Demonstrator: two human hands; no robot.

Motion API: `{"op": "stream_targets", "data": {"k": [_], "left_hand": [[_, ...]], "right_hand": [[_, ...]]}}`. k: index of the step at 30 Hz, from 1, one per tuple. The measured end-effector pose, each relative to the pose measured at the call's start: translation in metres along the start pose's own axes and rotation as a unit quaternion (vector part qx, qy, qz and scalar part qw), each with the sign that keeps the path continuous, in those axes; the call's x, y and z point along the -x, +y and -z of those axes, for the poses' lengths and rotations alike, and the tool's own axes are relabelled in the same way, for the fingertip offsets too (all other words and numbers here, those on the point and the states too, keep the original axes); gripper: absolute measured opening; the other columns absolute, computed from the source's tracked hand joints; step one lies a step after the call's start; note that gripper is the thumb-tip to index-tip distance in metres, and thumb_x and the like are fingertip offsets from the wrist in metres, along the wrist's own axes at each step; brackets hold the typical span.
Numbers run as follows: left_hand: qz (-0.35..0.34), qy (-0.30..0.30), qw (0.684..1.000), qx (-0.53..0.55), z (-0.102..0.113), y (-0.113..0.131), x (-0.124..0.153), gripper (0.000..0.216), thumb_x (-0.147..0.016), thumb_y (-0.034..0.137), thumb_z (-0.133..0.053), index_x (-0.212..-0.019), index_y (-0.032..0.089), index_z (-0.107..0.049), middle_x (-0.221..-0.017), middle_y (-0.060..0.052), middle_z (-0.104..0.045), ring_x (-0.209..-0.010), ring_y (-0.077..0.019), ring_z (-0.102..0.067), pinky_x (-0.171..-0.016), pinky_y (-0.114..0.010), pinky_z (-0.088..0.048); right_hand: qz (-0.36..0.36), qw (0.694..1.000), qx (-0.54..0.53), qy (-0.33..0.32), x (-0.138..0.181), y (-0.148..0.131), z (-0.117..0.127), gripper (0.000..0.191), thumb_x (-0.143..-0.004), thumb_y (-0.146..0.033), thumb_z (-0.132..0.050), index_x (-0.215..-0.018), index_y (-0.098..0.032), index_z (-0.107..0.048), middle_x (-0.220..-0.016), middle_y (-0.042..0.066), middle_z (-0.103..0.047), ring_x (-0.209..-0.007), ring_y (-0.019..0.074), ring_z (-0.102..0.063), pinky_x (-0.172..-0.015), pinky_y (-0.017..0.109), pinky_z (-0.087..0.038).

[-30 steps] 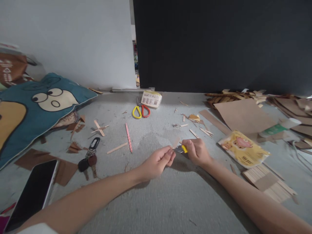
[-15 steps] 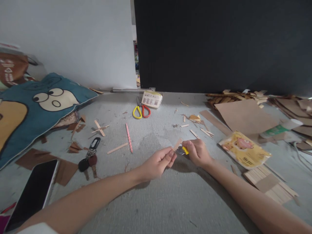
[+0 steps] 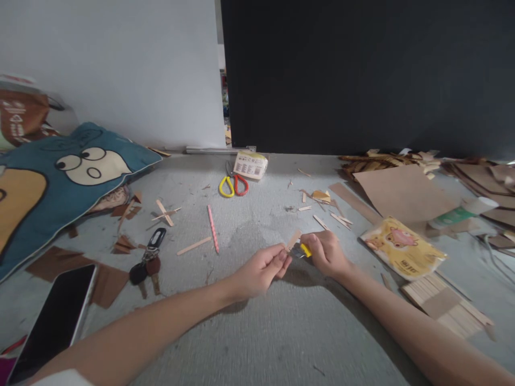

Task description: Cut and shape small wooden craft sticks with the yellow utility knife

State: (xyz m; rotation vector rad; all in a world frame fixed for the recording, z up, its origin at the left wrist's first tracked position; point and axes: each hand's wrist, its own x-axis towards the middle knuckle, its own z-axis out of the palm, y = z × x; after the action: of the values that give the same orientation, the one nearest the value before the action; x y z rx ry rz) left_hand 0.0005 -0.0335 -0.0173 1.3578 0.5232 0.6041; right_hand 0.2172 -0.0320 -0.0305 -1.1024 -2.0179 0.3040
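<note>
My left hand (image 3: 265, 268) is closed in a pinch on a flat wooden craft stick (image 3: 294, 239), whose free end points up and to the right. My right hand (image 3: 326, 254) is wrapped around a yellow utility knife (image 3: 306, 250), most of its handle hidden in the fist. The knife's grey metal end lies right beside the stick, near my left fingertips; whether the edge touches the wood I cannot tell. Left of the hands, a pink twisted rod (image 3: 213, 229) lies against another craft stick (image 3: 193, 245).
Scissors (image 3: 234, 186) and a small packet (image 3: 250, 165) lie at the back. Cut stick pieces (image 3: 321, 222) are scattered beyond my right hand. At right are a yellow packet (image 3: 403, 247), bundled craft sticks (image 3: 444, 303) and cardboard (image 3: 402, 193). Keys (image 3: 148, 268), a phone (image 3: 56, 316) and a cushion (image 3: 76, 177) are left.
Both hands stay nearly in place, still holding the stick and knife. The knife's metal end has shifted very slightly against the stick.
</note>
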Motion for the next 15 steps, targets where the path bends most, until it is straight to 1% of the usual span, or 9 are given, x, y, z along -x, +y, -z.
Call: {"op": "stream_targets", "data": {"k": [6, 9, 15], "left_hand": [[-0.005, 0.005, 1.000, 0.021, 0.0000, -0.0031, -0.0005, 0.053, -0.096, 0.072, -0.050, -0.082, 0.022, -0.040, -0.072, 0.007, -0.031, -0.065, -0.0113, -0.032, -0.066, -0.029, -0.028], [-0.005, 0.009, 0.999, 0.031, 0.0004, -0.0051, -0.0011, 0.055, -0.094, 0.074, -0.053, -0.082, 0.022, -0.041, -0.073, 0.007, -0.032, -0.066, -0.0110, -0.034, -0.067, -0.029, -0.030], [0.025, 0.008, 1.000, -0.008, 0.0056, -0.0075, -0.0019, 0.056, -0.095, 0.077, -0.047, -0.085, 0.022, -0.042, -0.071, 0.007, -0.035, -0.064, -0.0115, -0.033, -0.064, -0.028, -0.027]], "right_hand": [[-0.003, 1.000, 0.010, 0.000, 0.0010, 0.0024, -0.0014, 0.059, -0.112, -0.047, -0.018, -0.061, -0.024, -0.037, -0.047, -0.003, -0.039, -0.041, 0.0120, -0.037, -0.048, 0.030, -0.026], [-0.007, 1.000, 0.015, -0.011, 0.0002, 0.0035, -0.0018, 0.061, -0.112, -0.050, -0.017, -0.061, -0.024, -0.038, -0.047, -0.003, -0.040, -0.041, 0.0121, -0.037, -0.049, 0.030, -0.026], [-0.023, 0.999, 0.025, -0.035, -0.0026, 0.0041, -0.0011, 0.062, -0.110, -0.053, -0.012, -0.060, -0.024, -0.036, -0.047, -0.003, -0.038, -0.042, 0.0120, -0.035, -0.050, 0.029, -0.027]]}}
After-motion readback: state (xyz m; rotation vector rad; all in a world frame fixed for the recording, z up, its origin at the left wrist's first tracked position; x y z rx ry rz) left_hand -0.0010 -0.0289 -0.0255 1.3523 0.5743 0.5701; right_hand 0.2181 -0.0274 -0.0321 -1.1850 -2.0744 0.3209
